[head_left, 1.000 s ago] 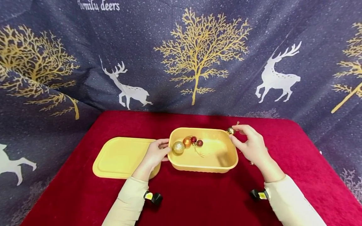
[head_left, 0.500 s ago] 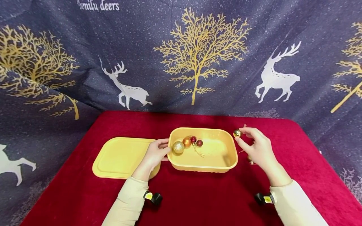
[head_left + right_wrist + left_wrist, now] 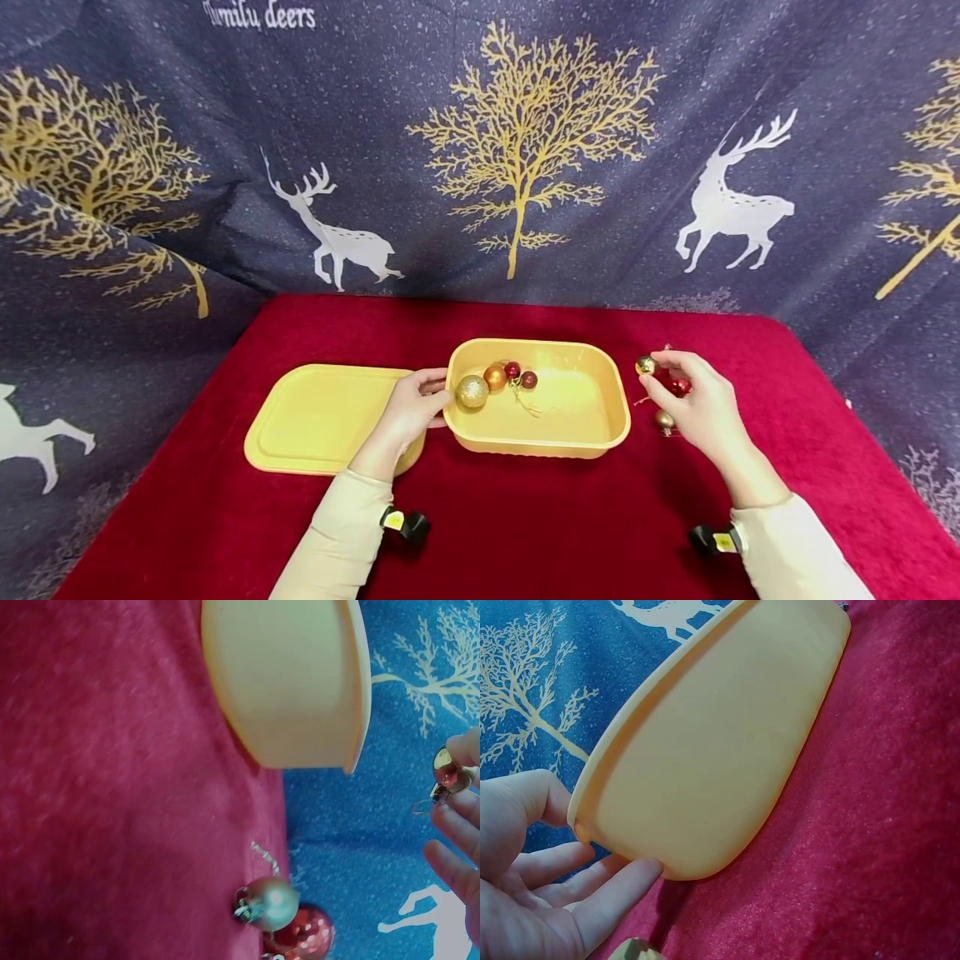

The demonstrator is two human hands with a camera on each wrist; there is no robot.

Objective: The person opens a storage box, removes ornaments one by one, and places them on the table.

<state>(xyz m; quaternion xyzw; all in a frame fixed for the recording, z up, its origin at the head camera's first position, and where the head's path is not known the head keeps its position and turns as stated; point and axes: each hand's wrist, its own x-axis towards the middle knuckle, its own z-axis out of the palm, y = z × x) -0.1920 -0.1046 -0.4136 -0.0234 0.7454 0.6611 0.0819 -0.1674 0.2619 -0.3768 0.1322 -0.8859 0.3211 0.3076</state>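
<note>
My left hand (image 3: pixel 408 412) holds the left end of a yellow plastic box (image 3: pixel 540 450), its thumb at the rim. In the left wrist view, its fingers (image 3: pixel 619 896) lie against the box's end wall. At the box's left inside are a glittery gold bauble (image 3: pixel 472 392), an orange bauble (image 3: pixel 496 377) and two small dark red balls (image 3: pixel 529 380). Right of the box, my right hand (image 3: pixel 701 404) pinches a small shiny gold bauble (image 3: pixel 646 365) between thumb and fingers, apart from the rim. A matte gold bauble (image 3: pixel 664 419) and a red bauble (image 3: pixel 680 387) lie beneath that hand.
A yellow lid (image 3: pixel 322 417) lies flat left of the box, partly behind my left forearm. Red velvety cloth (image 3: pixel 525 533) covers the table. A dark blue backdrop (image 3: pixel 480 167) with deer and trees hangs behind the table's far edge.
My right hand has moved rightward and slightly nearer, away from the box's right rim, carrying the shiny gold bauble. The red and matte gold baubles have come into sight. My left hand stays put.
</note>
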